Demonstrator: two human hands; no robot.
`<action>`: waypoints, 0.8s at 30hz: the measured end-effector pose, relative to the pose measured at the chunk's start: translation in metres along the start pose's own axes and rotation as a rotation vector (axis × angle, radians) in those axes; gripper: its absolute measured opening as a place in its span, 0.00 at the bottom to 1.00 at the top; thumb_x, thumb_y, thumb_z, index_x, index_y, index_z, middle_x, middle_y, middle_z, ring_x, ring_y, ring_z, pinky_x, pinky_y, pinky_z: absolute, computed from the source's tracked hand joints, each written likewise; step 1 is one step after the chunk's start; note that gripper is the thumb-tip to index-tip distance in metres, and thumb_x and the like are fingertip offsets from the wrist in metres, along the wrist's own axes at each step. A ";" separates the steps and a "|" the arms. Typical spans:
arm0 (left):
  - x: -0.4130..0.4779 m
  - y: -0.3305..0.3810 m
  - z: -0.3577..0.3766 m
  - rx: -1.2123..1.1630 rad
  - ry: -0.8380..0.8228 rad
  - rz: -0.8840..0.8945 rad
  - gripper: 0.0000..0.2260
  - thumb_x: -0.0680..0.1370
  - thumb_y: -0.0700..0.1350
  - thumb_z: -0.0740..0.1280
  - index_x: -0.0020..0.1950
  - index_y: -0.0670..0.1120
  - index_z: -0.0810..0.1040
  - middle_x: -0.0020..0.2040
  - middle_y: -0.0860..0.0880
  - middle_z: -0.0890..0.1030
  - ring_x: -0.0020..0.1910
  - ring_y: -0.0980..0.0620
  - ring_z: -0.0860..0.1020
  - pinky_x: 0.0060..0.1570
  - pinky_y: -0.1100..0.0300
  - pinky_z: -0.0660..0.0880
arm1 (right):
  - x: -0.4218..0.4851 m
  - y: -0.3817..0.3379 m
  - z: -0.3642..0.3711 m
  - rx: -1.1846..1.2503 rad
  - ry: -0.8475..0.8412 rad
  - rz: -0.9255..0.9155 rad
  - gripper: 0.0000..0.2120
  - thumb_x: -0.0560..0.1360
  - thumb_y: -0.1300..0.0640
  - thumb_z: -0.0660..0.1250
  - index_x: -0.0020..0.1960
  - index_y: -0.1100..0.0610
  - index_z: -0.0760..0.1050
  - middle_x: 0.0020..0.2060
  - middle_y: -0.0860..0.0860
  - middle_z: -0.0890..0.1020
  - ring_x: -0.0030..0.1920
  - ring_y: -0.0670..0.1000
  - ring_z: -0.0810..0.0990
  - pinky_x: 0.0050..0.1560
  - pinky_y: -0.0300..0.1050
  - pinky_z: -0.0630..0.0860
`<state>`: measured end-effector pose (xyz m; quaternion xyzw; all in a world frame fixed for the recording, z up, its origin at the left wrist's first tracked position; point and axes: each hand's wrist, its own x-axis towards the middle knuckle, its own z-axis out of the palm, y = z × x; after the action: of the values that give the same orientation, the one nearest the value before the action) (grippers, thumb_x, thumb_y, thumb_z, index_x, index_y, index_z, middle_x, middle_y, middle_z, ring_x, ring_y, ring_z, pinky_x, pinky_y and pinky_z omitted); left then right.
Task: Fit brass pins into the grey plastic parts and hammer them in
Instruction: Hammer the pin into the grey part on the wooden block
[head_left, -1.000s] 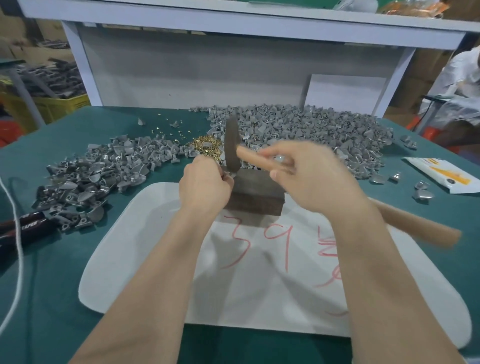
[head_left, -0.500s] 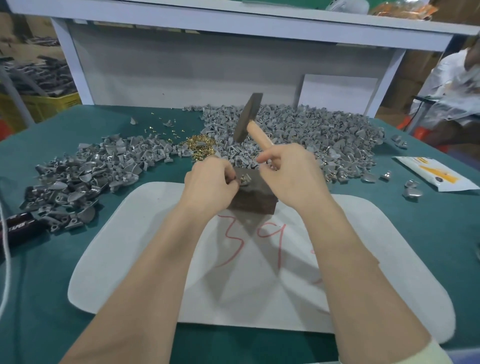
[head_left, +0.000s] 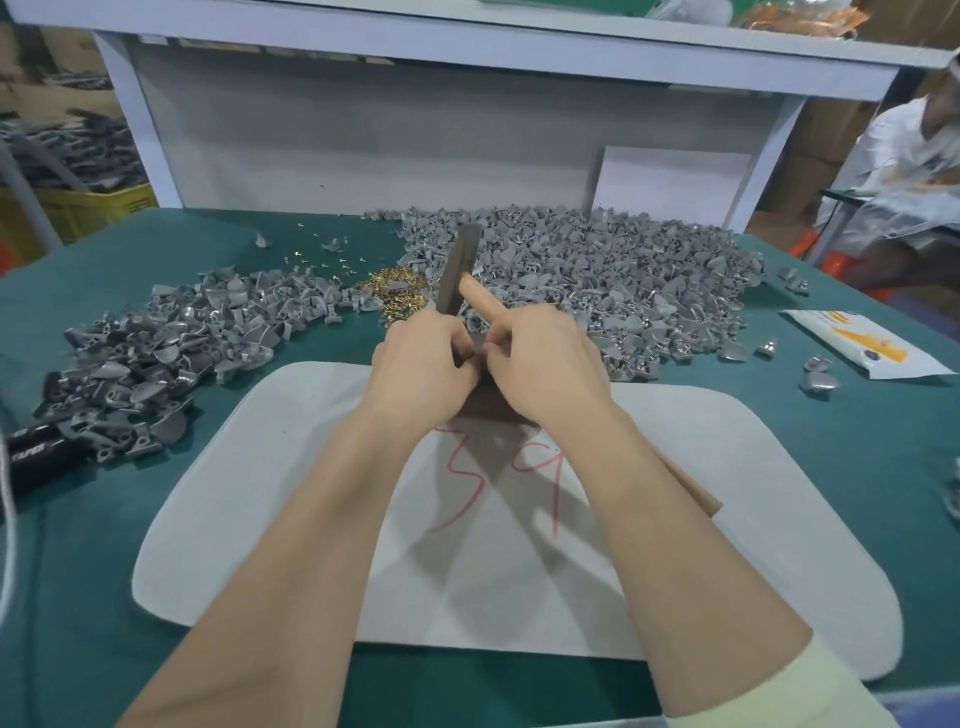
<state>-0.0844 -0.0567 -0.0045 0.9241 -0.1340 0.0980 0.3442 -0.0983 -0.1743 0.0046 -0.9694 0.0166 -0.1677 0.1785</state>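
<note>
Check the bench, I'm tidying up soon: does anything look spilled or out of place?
Some brass pins lie scattered on the green cloth, beyond the main brass pile. A few grey parts sit loose at the right, apart from the big heap. Nothing looks damaged.

I get bare room at the 2 near corners of the white mat (head_left: 249, 519) and on the tabletop (head_left: 78, 623) along its front edge. A heap of grey parts (head_left: 156, 353) and a black-handled tool (head_left: 36, 457) crowd the left edge. A bigger heap (head_left: 597, 270) and brass pins (head_left: 397, 291) bar the back edge; a packet (head_left: 857, 348) sits at the right edge.
</note>
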 end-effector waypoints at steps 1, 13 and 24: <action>0.000 0.000 0.000 0.001 0.000 0.000 0.05 0.74 0.44 0.68 0.38 0.50 0.75 0.49 0.45 0.79 0.54 0.42 0.75 0.55 0.48 0.73 | 0.000 -0.001 0.001 -0.006 -0.002 -0.007 0.13 0.77 0.53 0.62 0.60 0.45 0.77 0.52 0.55 0.78 0.51 0.59 0.78 0.44 0.46 0.67; 0.000 0.002 0.003 0.011 0.005 -0.003 0.06 0.75 0.44 0.68 0.38 0.49 0.74 0.49 0.44 0.78 0.54 0.40 0.75 0.55 0.48 0.73 | 0.002 -0.001 0.009 -0.058 0.037 0.030 0.15 0.77 0.55 0.62 0.62 0.43 0.73 0.44 0.52 0.68 0.41 0.57 0.72 0.41 0.46 0.66; 0.001 0.004 0.006 0.063 0.027 0.013 0.05 0.75 0.44 0.67 0.39 0.46 0.75 0.50 0.43 0.76 0.53 0.40 0.74 0.52 0.47 0.73 | 0.002 -0.002 0.010 -0.060 0.048 0.058 0.16 0.77 0.55 0.62 0.63 0.43 0.72 0.44 0.51 0.66 0.46 0.58 0.76 0.41 0.46 0.64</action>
<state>-0.0844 -0.0639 -0.0067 0.9321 -0.1323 0.1168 0.3162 -0.0929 -0.1696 -0.0032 -0.9691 0.0539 -0.1852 0.1535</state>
